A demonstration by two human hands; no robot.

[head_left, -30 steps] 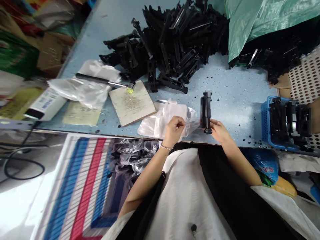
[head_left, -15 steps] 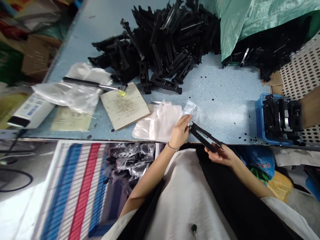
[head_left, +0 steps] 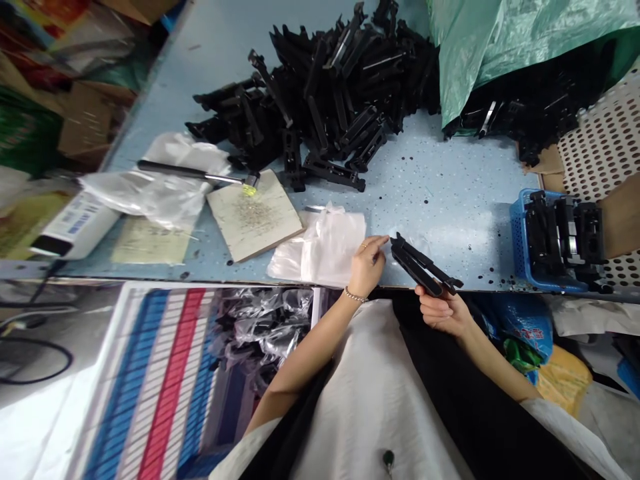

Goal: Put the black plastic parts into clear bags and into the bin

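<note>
Fingers, right hand (head_left: pixel 443 310): curled shut around the near end of a black plastic part (head_left: pixel 423 267).
Fingers, left hand (head_left: pixel 367 265): loosely bent, with forefinger and thumb stretched toward the part's far tip; whether they pinched anything could not be told.
Black plastic part: held slanted above the front edge of the tabletop (head_left: pixel 450 193), its far tip just beside the left forefinger.
Clear bags (head_left: pixel 320 247): lay flat on the tabletop, touching the left hand's outer side.
Pile of black parts (head_left: pixel 325 87): heaped at the far side.
Blue basket (head_left: pixel 517 243): stood at the right, holding more black parts.
</note>
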